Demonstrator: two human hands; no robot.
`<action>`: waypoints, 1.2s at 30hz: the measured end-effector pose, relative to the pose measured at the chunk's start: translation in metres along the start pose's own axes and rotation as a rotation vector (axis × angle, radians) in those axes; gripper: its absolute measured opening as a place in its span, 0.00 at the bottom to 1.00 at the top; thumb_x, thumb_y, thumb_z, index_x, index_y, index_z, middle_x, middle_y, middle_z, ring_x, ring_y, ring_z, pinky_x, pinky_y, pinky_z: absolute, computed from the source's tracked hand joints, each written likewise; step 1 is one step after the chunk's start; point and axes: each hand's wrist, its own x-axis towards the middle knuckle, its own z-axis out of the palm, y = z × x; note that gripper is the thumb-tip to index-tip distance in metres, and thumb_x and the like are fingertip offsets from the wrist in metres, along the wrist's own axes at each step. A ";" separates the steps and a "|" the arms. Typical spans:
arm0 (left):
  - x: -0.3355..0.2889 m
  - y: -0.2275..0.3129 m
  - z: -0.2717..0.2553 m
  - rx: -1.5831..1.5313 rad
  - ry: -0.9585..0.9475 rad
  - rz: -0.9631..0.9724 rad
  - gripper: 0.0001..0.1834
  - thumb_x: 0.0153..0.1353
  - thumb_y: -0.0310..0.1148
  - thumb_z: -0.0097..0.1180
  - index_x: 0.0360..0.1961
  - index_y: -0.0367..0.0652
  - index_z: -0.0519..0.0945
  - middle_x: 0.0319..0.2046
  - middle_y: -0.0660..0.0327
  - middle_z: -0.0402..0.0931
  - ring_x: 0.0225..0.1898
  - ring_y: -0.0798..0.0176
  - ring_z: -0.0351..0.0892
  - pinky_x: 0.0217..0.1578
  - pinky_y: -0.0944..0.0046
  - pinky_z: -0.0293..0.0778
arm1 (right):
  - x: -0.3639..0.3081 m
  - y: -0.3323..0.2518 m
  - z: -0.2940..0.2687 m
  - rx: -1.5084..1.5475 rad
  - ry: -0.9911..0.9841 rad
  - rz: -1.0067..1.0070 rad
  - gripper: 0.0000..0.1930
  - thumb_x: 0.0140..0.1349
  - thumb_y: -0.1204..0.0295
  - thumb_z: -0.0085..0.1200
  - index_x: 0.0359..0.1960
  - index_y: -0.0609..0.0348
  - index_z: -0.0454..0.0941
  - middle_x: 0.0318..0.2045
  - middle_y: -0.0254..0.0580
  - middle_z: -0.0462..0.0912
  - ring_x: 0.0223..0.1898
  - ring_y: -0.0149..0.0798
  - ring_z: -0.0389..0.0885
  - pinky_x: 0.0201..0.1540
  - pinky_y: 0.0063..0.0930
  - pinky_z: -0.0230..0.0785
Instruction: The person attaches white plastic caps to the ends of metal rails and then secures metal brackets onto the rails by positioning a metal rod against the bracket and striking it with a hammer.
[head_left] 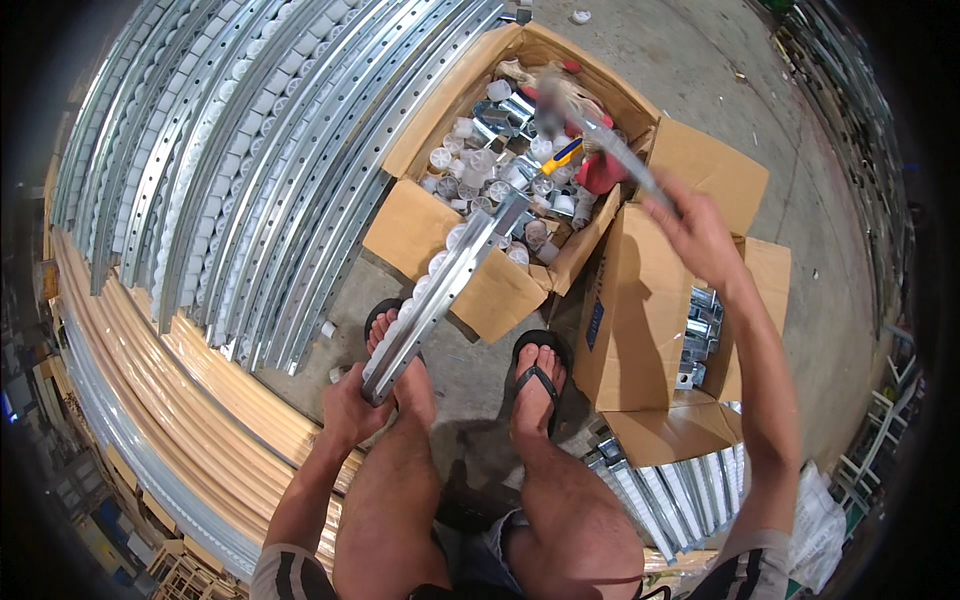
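Note:
My left hand (pixel 348 408) is closed around the near end of a metal roller track (pixel 440 290), a punched steel channel with a row of white plastic wheels along one side. The track slants away from me, its far end over an open cardboard box (pixel 420 205). In my right hand (pixel 705 238) is the handle of a hammer (pixel 625 155), raised over the box's right side; its head is blurred by motion. Loose white wheels (pixel 480 165) and shiny metal brackets (pixel 505 118) fill much of the box. Whether the hammer touches anything there I cannot tell.
Long steel roller tracks (pixel 250 150) lie stacked at the left, above tan lengths (pixel 190 370). A second carton (pixel 640 310) holding metal brackets (pixel 700 335) stands at right, with short metal channels (pixel 690 500) nearer me. A yellow-and-blue tool (pixel 562 156) and red-and-white gloves (pixel 600 172) lie in the first box.

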 end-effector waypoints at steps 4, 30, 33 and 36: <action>-0.007 -0.003 0.002 0.040 -0.049 0.056 0.20 0.49 0.41 0.70 0.38 0.43 0.77 0.28 0.48 0.82 0.32 0.40 0.83 0.33 0.46 0.78 | -0.003 -0.007 -0.015 0.018 -0.241 0.089 0.18 0.71 0.65 0.56 0.60 0.58 0.76 0.41 0.53 0.85 0.41 0.45 0.84 0.47 0.39 0.73; 0.005 0.013 -0.046 0.291 -0.085 0.138 0.23 0.42 0.33 0.69 0.42 0.43 0.79 0.32 0.51 0.82 0.34 0.42 0.83 0.35 0.48 0.79 | -0.031 -0.025 -0.058 -0.159 0.048 0.148 0.19 0.68 0.70 0.58 0.60 0.59 0.78 0.26 0.53 0.79 0.23 0.46 0.74 0.31 0.36 0.70; 0.011 0.014 -0.049 0.325 -0.037 0.128 0.23 0.42 0.32 0.69 0.43 0.43 0.80 0.33 0.50 0.82 0.35 0.42 0.84 0.36 0.49 0.79 | -0.032 -0.053 -0.066 -0.622 -0.240 0.003 0.20 0.65 0.68 0.59 0.59 0.57 0.79 0.32 0.51 0.84 0.28 0.51 0.82 0.34 0.39 0.73; 0.012 0.007 -0.050 0.344 0.000 0.213 0.22 0.43 0.33 0.69 0.42 0.43 0.79 0.33 0.52 0.82 0.34 0.44 0.83 0.34 0.49 0.79 | -0.032 -0.059 -0.073 -0.773 -0.402 0.010 0.20 0.63 0.67 0.61 0.57 0.57 0.80 0.36 0.50 0.86 0.33 0.53 0.84 0.36 0.43 0.75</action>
